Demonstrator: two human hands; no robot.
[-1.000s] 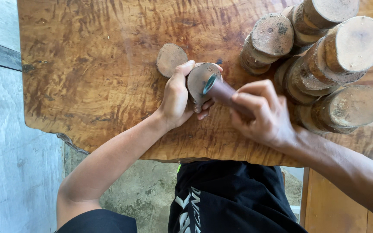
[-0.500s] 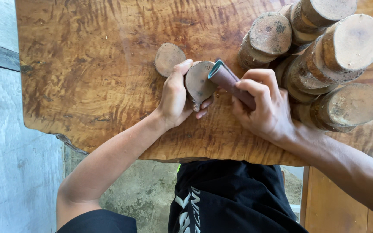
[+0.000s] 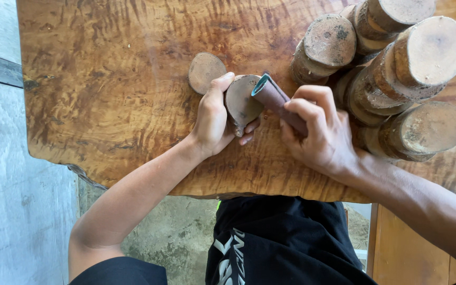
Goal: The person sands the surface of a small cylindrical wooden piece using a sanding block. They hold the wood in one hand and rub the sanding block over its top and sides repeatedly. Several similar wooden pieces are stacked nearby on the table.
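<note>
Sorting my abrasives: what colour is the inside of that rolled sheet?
Teal inside, reddish-brown outside: the rolled sheet in the right hand, head view.

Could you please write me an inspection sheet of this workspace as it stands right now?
Surface: glossy wooden slab table with strong wavy grain and an irregular near edge.
Job's things: thin round wood slice, held tilted on edge; brown rolled sanding sheet with a teal inner face, its end against the slice.
Clutter: second wood slice lying flat just beyond the left hand; stack of short cut log sections at the right of the table.
Grippers: left hand grips the wood slice; right hand is closed on the sanding roll.
Cables: nothing seen.
Surroundings: grey concrete floor at left; a wooden piece at lower right.
</note>
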